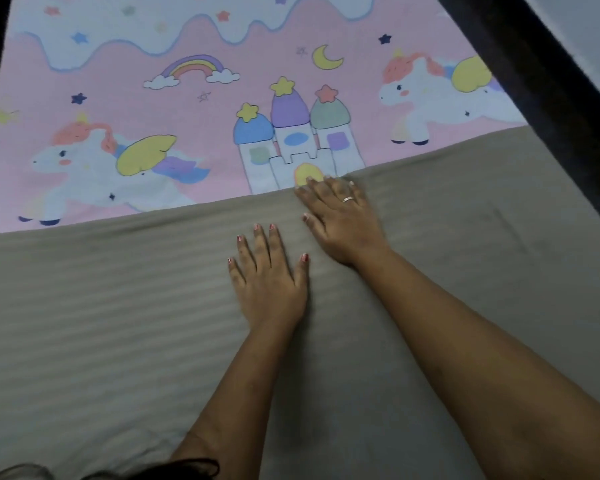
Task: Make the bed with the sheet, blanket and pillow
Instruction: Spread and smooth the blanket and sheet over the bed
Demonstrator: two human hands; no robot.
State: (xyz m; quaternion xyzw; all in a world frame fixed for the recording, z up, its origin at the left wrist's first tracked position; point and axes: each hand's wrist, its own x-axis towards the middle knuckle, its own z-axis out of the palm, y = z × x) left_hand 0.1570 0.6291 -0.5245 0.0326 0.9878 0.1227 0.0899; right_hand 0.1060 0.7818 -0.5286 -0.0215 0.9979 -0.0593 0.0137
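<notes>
Pink unicorn sheet (125, 109), taupe blanket (118, 306) overlapping, left hand (269, 282), right hand (340, 220) flat

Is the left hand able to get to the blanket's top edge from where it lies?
Probably yes. The left hand lies flat on the blanket, short of its top edge, with only bare fabric between. The right hand reaches that edge off to the side, not across the path.
</notes>
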